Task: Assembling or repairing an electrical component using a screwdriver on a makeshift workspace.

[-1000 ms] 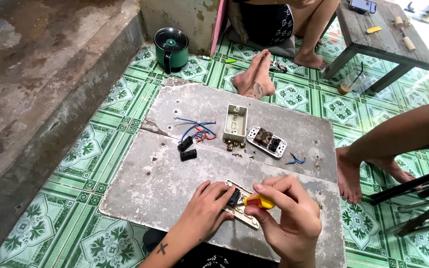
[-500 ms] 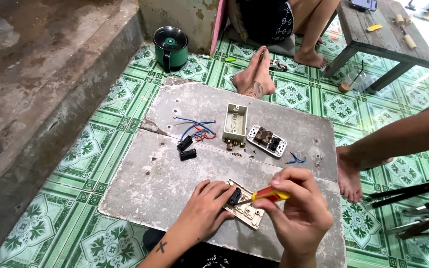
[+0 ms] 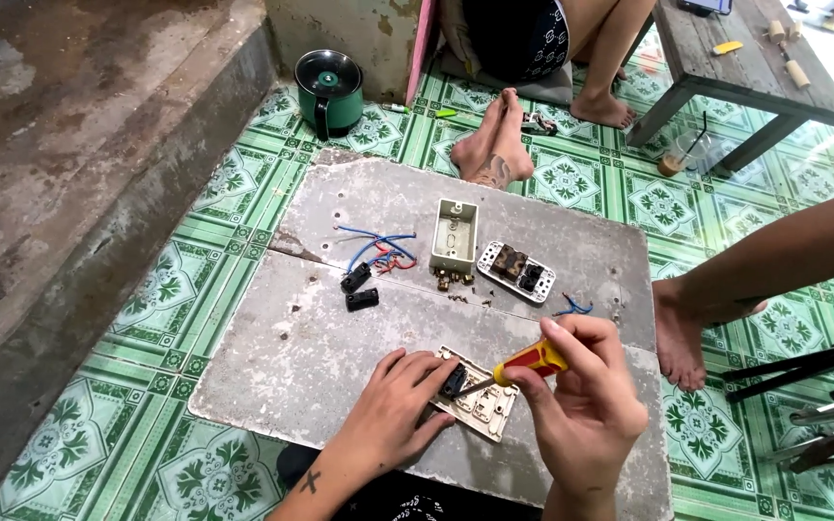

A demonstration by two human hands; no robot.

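Note:
My left hand (image 3: 393, 410) presses a cream switch plate (image 3: 483, 405) flat on the grey board (image 3: 340, 318) and pinches a small black switch module (image 3: 453, 379) set in it. My right hand (image 3: 581, 410) grips a screwdriver (image 3: 523, 365) with a red and yellow handle. Its tip points left and down at the black module.
Farther up the board lie a cream wall box (image 3: 454, 236), a white frame with dark modules (image 3: 516, 271), blue and red wires (image 3: 383, 249), two loose black modules (image 3: 359, 287) and small screws. Other people's feet (image 3: 492, 145) and a leg (image 3: 687, 328) border the board. A green pot (image 3: 328, 89) stands behind.
My right hand shifted its hold on the screwdriver and swung the tip down to the black module. My left hand stayed on the plate.

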